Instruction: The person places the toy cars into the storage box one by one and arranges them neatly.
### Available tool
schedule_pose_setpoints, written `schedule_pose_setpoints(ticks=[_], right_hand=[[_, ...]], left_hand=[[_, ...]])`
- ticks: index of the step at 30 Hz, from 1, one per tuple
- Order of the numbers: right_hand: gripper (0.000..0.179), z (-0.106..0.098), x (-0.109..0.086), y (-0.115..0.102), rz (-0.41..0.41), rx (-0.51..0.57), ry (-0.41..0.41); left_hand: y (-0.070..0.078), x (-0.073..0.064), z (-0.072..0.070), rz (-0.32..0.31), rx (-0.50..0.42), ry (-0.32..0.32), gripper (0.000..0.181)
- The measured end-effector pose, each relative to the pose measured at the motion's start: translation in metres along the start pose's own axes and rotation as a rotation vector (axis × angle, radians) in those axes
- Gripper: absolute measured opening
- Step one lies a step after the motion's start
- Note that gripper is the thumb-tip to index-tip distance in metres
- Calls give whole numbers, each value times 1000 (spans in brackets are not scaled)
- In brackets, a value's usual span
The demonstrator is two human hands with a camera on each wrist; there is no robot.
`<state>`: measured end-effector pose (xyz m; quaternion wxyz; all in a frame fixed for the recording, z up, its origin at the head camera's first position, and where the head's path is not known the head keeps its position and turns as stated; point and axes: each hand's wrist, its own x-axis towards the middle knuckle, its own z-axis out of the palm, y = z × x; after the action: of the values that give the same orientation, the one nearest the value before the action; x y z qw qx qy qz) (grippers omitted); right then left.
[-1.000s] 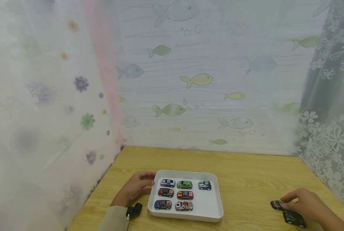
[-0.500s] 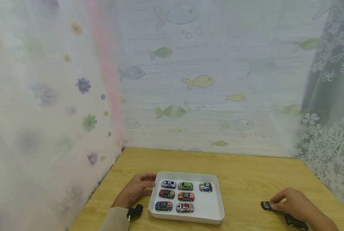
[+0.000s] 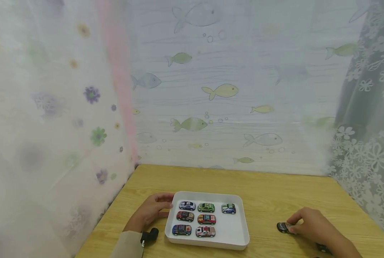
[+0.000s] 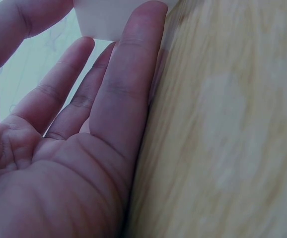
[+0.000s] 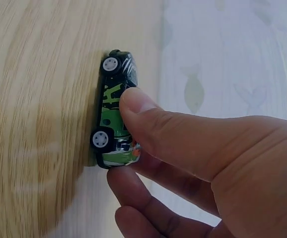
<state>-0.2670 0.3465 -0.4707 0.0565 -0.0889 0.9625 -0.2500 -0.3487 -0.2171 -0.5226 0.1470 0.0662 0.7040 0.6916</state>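
Observation:
My right hand (image 3: 314, 225) pinches a black and green toy car (image 5: 114, 111) between thumb and fingers, right of the tray. In the right wrist view, that car's white-hubbed wheels face the wood. The left hand (image 3: 151, 211) has its fingertips at the left wall of a shallow white tray (image 3: 232, 227); its fingers (image 4: 126, 84) look mostly straight in the left wrist view. Inside the tray stand several small toy cars, such as a green one (image 3: 206, 208), a red and yellow one (image 3: 206, 219) and a white and blue one (image 3: 228, 208) apart at the right.
Another dark toy car (image 3: 323, 248) is mostly hidden under my right wrist. The wood-grain table (image 3: 269, 190) runs back to a fish-print curtain (image 3: 224, 125). A flowered curtain (image 3: 50, 143) hangs along the left side. A black device (image 3: 150, 235) is at the left wrist.
My right hand has moved left toward the tray with the toy car, away from the dark car by its wrist. The left hand has stayed at the tray.

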Motion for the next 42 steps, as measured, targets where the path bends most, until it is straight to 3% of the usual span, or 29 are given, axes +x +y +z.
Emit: schedule_pose_setpoints(ticks=[16,25,31,42], right_hand=[[24,9,11,-16,-143,-9,-22],[20,11,16,-26,-144,-58,-10],[20,11,16,-32,-112,-6,-22],[18,9,26,-53,-225,66,-1]], left_hand=[[-1,0,-3,-6,-5,-9,53],[-3,1,-3,1,-17,-14,54],[-2,1,-2,1,-15,-18,53],[-3,2,-4,-2,-20,-24,52]])
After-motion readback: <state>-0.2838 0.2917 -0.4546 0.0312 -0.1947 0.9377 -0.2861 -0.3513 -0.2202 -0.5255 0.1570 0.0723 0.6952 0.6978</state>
